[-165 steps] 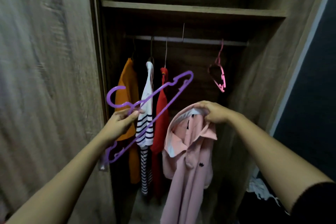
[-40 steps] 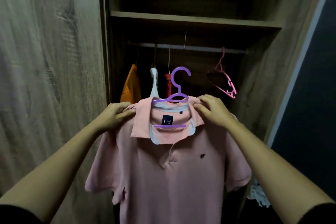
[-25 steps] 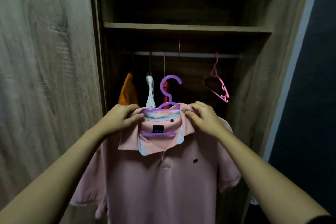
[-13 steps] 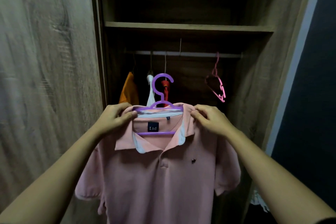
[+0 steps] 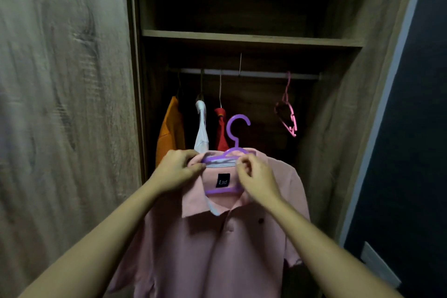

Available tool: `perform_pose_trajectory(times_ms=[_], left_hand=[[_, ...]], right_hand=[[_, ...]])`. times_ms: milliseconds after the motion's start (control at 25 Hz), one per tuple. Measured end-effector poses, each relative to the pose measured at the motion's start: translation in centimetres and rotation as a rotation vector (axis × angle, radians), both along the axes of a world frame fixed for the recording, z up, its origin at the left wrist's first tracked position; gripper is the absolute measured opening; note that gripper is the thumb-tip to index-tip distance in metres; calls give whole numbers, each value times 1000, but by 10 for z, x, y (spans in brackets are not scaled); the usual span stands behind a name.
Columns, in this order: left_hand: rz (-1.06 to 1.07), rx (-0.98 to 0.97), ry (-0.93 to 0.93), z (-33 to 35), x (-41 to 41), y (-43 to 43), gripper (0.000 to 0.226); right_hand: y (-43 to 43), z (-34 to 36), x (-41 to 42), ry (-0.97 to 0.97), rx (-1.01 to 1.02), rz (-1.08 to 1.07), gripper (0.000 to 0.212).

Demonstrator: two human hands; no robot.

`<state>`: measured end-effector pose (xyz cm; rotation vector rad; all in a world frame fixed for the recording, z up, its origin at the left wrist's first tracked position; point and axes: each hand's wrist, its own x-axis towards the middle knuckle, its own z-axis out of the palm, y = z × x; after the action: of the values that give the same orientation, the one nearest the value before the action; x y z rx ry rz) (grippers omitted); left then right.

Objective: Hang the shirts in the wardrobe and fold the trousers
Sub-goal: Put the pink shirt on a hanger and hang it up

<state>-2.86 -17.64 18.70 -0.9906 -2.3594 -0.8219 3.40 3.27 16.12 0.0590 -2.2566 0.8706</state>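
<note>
1. Head view: pink polo shirt (image 5: 212,237) sits on a purple hanger (image 5: 217,159), held up in front of the open wardrobe, front facing the person.
2. Left hand (image 5: 177,172): fingers curled, thumb & fingers pinch the collar at the hanger's left end.
3. Right hand (image 5: 256,176): fingers curled, tips pinch the collar edge on the right side.
4. Hanger hook is upright, below the rail (image 5: 261,74), not on it.
5. On the rail, L to R: orange shirt (image 5: 169,133), white shirt (image 5: 202,128), red shirt (image 5: 221,130), then, well apart, a bare pink hanger (image 5: 289,116).
6. Shelf (image 5: 251,38) runs above the rail; wardrobe door (image 5: 65,104) fills the left.
</note>
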Motion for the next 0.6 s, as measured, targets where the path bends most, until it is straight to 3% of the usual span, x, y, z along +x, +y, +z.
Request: perform_pose_trajectory(times_ms=[120, 200, 280, 360, 440, 520, 600], left_hand=[[58, -66, 69, -5, 13, 24, 31], [123, -119, 50, -5, 22, 33, 33], [67, -181, -81, -2, 33, 39, 46], [-171, -241, -278, 4, 47, 45, 63], [-447, -247, -473, 4, 57, 51, 63], [-559, -177, -668, 4, 55, 56, 39], [-391, 35, -585, 7, 33, 67, 14]], right_hand=[[-18, -4, -7, -299, -416, 84, 32], [-19, 4, -7, -317, -637, 108, 33], [-21, 12, 1, -317, -771, 112, 29], [-15, 17, 9, -309, -843, 96, 19], [-1, 21, 9, -337, -870, 141, 9], [13, 22, 4, -377, -817, 115, 20], [26, 23, -3, -380, -701, 6, 16]])
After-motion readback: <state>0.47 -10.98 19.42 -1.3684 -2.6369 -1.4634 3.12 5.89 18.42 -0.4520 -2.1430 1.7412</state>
